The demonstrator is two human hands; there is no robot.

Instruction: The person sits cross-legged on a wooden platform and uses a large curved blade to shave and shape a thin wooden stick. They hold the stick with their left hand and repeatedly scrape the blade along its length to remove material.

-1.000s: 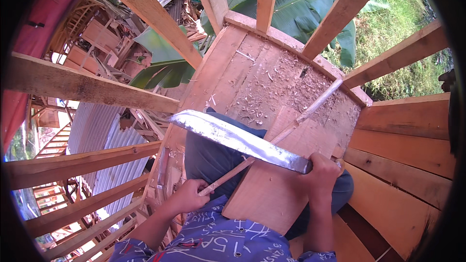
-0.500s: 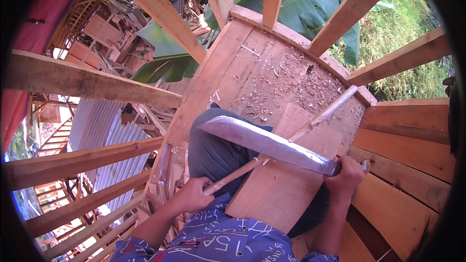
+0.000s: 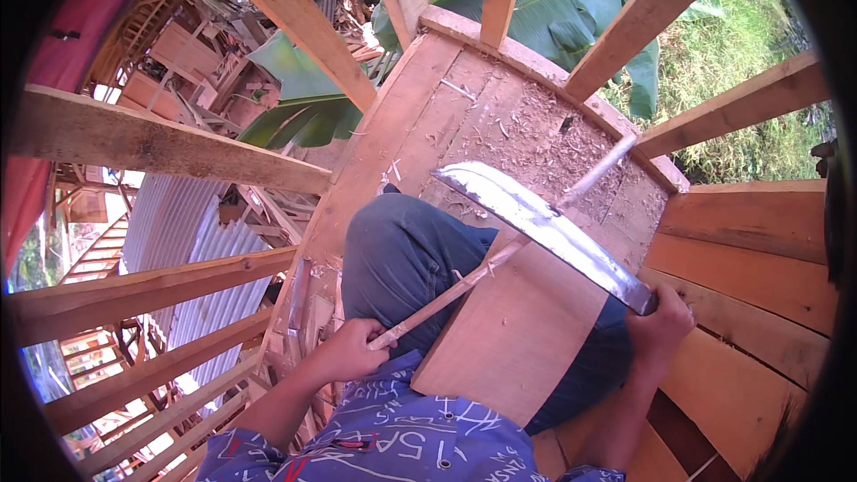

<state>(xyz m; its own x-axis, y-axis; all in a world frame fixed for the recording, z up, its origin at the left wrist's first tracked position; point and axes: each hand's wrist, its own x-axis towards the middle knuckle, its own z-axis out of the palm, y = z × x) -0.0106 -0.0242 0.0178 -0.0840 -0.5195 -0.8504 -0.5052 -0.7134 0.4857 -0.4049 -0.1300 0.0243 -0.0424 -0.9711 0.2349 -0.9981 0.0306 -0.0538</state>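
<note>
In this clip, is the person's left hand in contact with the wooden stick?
Touching. The head view shows the left hand closed around the near end of the wooden stick, with fingers wrapped over it.

The machete point(image 3: 546, 225) shines silver, the stick point(image 3: 428, 306) pale tan — the shirt point(image 3: 393, 436) blue, scrawled with white.

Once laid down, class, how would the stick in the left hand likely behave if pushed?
The stick is probably stiff, running nearly straight from the left hand past the blade. Its slimness suggests it is light. Its rod-like shape might let it roll.
</note>
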